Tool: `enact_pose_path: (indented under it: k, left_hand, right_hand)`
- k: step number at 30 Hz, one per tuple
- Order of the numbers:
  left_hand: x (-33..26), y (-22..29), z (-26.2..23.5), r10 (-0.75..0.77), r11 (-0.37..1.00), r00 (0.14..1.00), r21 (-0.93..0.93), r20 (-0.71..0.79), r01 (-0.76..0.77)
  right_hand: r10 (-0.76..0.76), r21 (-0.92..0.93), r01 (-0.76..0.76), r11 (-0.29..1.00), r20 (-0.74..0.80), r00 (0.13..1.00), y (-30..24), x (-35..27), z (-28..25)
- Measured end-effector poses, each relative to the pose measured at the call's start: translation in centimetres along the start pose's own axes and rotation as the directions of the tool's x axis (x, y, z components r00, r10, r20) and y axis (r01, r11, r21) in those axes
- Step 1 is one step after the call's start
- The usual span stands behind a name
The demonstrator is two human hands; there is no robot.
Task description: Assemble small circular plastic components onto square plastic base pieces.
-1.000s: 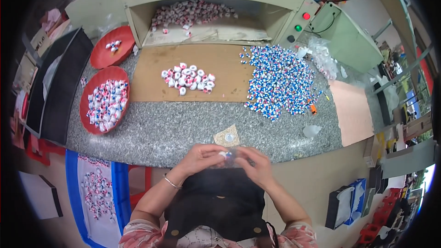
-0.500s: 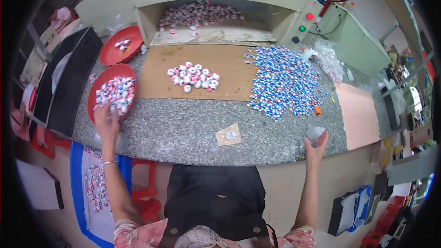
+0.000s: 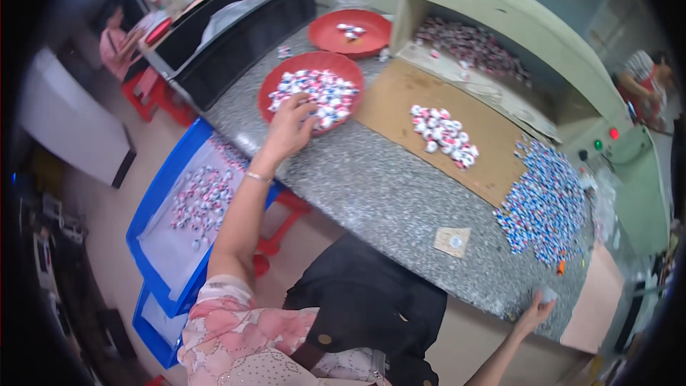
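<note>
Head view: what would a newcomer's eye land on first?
Probably the big heap of small blue-and-white pieces toward the right of the speckled grey countertop. Next, at left, the fuller red bowl, the left hand over its near edge. Then the right hand at a translucent item, lower right.

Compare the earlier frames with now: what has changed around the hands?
A second ago both hands met at the table's near edge around a small piece. Now the left hand has gone left to the fuller red bowl, the right hand right to a translucent piece; its grip is unclear. The view has turned. The white-and-pink pile and blue-and-white pile look unchanged.
</note>
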State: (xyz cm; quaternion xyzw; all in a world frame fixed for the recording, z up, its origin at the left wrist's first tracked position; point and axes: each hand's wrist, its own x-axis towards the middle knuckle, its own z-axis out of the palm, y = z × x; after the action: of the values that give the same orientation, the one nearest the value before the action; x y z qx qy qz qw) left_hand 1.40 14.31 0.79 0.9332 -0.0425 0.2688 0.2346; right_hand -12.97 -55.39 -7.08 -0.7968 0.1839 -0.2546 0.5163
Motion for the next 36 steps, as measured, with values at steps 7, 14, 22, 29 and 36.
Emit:
enact_pose_path:
  k: [7,14,22,29,36]
  left_hand:
    - [3.1,-3.2,-0.2,-0.026,0.998,0.990,0.060,0.142,0.018]
    - [5.0,-3.5,2.4,-0.010,0.992,0.982,0.129,0.191,-0.015]
    - [-0.2,5.1,-0.8,0.068,0.997,0.989,0.045,-0.133,-0.062]
    - [-8.4,14.1,4.0,0.030,0.897,0.998,-0.441,0.051,-0.004]
    - [-10.1,13.1,5.1,0.032,0.912,0.999,-0.410,0.003,-0.028]
  right_hand:
    - [-0.083,0.050,0.087,0.995,-0.061,0.995,-8.2,-4.1,3.6]
    - [0.065,0.444,-0.159,0.882,0.220,0.973,-10.1,-6.9,6.9]
    - [0.121,0.079,-0.195,0.978,0.548,0.827,-12.5,-4.8,10.4]
    - [0.038,-0.237,0.171,0.956,0.680,0.732,-15.9,-4.9,11.6]
    - [-0.106,-0.127,0.327,0.937,0.787,0.608,-16.4,-5.1,14.1]
